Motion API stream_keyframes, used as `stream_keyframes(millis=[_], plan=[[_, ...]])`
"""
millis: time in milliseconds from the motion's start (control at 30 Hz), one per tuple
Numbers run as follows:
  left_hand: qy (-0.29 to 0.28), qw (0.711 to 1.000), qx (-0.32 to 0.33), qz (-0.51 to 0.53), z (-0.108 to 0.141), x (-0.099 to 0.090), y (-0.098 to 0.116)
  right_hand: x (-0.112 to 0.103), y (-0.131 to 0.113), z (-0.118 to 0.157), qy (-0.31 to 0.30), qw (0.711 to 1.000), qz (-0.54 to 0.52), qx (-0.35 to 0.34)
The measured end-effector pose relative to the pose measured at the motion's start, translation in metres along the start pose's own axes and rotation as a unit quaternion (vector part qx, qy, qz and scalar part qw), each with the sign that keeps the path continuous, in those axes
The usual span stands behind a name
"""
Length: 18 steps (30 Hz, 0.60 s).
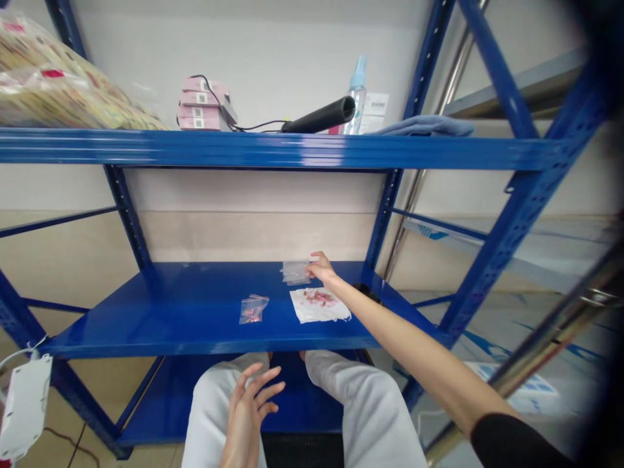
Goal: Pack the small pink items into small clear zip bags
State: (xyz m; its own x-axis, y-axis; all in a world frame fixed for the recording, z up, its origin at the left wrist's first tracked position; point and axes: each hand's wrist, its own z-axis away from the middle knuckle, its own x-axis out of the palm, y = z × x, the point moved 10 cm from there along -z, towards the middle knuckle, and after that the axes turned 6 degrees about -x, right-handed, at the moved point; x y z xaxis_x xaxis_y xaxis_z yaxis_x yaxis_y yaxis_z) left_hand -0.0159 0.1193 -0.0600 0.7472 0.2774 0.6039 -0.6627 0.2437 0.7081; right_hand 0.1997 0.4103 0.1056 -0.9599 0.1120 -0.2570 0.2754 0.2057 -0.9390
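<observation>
Right hand (319, 268): your fingers meet the right edge of the clear bags (294, 273); whether this grip is clenched on 1 cannot be told.
Left hand (251, 406): your grip is released, fingers spread, holding nothing.
Clear bags: flat on the blue shelf (195, 318), behind the white sheet (303, 313).
White sheet: bears small pink pieces (320, 298).
Small filled bag (252, 309): lies apart, leftward.
Handling: pinch lightly, 1 layer at most; keep your forearm (400, 335) above the loose pieces.
</observation>
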Motion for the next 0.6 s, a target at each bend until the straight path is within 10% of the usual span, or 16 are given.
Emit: stream_keyframes(millis=[267, 600], plan=[[0.03, 0.99, -0.134, 0.037, -0.031, -0.024, -0.053, -0.001, 0.048, -0.065, 0.025, 0.998, -0.008, 0.054], [0.021, 0.997, -0.068, 0.009, -0.003, -0.008, -0.022, -0.021, 0.034, -0.043, 0.056, 0.998, -0.027, 0.018]])
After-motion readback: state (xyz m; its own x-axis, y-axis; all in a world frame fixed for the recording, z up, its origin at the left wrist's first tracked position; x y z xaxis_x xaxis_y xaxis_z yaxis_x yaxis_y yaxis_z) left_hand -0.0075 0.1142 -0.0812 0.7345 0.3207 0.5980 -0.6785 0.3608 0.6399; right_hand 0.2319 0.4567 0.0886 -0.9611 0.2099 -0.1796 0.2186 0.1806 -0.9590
